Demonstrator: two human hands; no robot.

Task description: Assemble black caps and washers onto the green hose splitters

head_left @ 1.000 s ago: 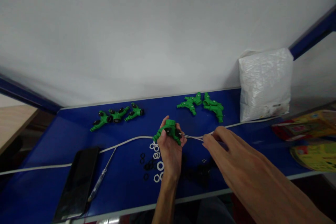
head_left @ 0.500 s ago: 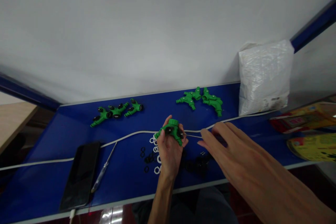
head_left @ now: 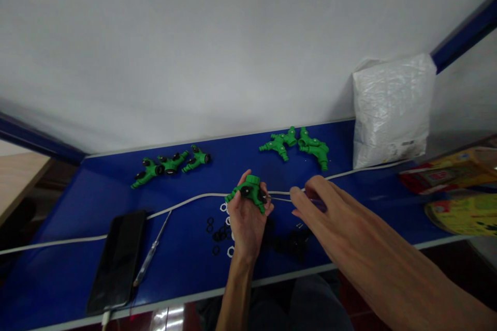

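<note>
Green valve (head_left: 250, 192) with black knobs — blue table (head_left: 77, 207), white cable (head_left: 186, 201).

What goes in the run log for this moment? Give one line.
left hand: grips green valve | right hand: reaching by white cable, holding nothing seen | bench: washers, phone, screwdriver

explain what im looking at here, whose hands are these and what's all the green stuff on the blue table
This is a single view from a camera worn on a person's head, looking down at their own two bare hands. The left hand holds a green plastic hose fitting above the blue table. The right hand reaches in beside it, fingers spread, near a white cable. More green fittings lie along the back. Small black and white rings, a screwdriver, a phone and a white bag also lie there.
</note>
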